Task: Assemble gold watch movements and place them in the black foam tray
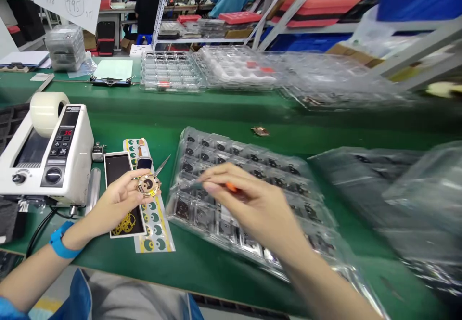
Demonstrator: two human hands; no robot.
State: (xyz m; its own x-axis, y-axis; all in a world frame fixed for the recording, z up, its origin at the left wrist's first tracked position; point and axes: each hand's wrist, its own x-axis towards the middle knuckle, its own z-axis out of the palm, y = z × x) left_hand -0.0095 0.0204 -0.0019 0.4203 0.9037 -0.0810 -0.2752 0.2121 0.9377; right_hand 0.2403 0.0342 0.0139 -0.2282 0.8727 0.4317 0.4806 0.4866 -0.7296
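My left hand (124, 195) pinches a round gold-rimmed watch case part (147, 185) by its edge, above a white box (107, 175) and a sticker sheet (159, 236). A pointed metal blade (162, 165) shows just beyond that part; whatever it belongs to is hidden. My right hand (252, 199) is over a clear compartment tray (202, 236) holding dark round parts. Its thumb and fingertips are closed together. Something orange (231, 186) shows under the fingers, but motion blur hides what it is. Yellow rings (126, 223) lie in the white box.
A white tape dispenser (77, 142) stands at the left. One small gold part (260, 131) lies behind the tray. Clear plastic trays (361, 190) are on the right, and more trays (173, 72) line the raised back ledge. People (147, 7) are in the background.
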